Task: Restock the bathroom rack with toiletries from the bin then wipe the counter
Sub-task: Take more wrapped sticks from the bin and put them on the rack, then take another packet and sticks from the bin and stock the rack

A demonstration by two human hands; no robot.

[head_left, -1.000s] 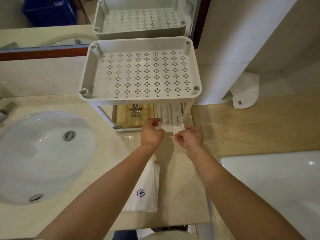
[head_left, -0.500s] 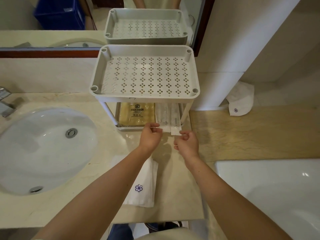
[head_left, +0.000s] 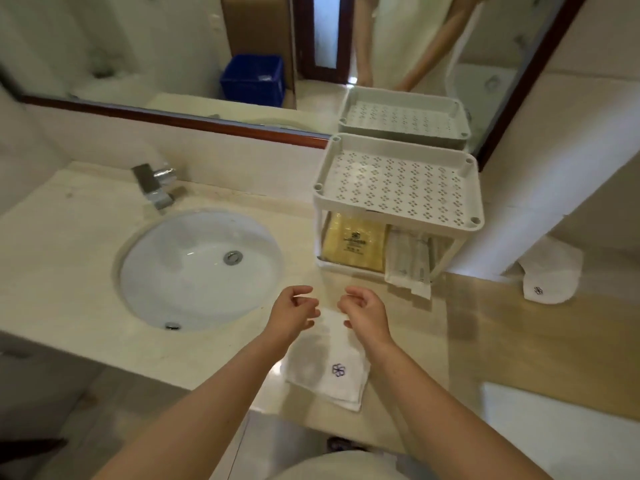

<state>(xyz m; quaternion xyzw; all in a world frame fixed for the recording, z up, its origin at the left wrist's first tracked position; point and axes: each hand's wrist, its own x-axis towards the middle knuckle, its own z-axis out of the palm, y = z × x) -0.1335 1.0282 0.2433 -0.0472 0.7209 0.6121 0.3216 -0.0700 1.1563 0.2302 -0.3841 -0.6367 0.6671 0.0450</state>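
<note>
The left forearm (head_left: 207, 393) and right forearm (head_left: 436, 393) are bare and reach forward, drawing slightly together. The left hand (head_left: 292, 315) and right hand (head_left: 369, 315) hang side by side at the same level, palms turned toward each other. Both hands' fingers curl loosely inward and hold nothing. Left fingertips (head_left: 311, 304) face right fingertips (head_left: 343, 308) across a small gap, and each thumb sits just above its own fingers.

I see my left grip (head_left: 294, 313) and right grip (head_left: 367, 315) loosely curled, holding nothing, mid-frame over the white towel (head_left: 322, 375) on the table (head_left: 69, 254), the rack (head_left: 398, 188) up right.
</note>
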